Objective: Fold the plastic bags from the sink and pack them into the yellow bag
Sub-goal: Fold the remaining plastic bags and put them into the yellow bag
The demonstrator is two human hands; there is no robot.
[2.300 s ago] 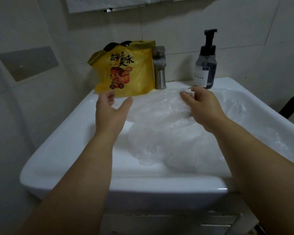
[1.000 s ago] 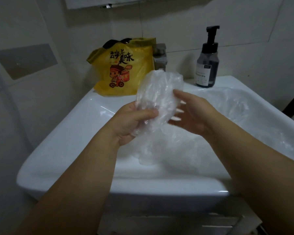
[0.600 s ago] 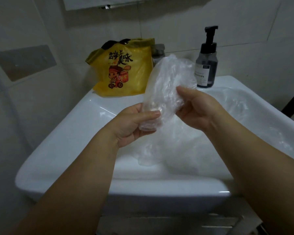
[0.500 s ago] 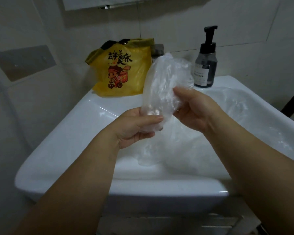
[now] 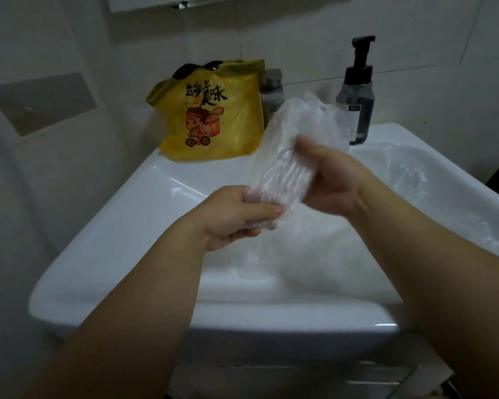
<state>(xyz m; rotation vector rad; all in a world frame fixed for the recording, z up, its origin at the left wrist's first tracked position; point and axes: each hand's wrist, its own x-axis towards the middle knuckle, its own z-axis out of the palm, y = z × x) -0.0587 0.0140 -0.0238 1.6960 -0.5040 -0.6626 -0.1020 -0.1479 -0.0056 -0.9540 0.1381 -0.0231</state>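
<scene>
Your L hand (image 5: 234, 214) pinches the clear crinkled plastic bag (image 5: 288, 151) at bottom, R hand (image 5: 329, 180) grips mid. Press flat, fold, then into yellow printed bag (image 5: 213, 110), 11 o'clock.

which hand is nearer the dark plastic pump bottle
Right. The right hand, holding the crumpled clear plastic bag, is just below-left of the dark plastic pump bottle; the left hand pinches the bag's lower end, farther left and lower.

Left hand (image 5: 231, 217) pinching the low end of a clear plastic bag (image 5: 294, 151), right hand (image 5: 332, 180) gripping its middle above the sink (image 5: 156, 254), yellow bag (image 5: 213, 113) standing far left.
</scene>
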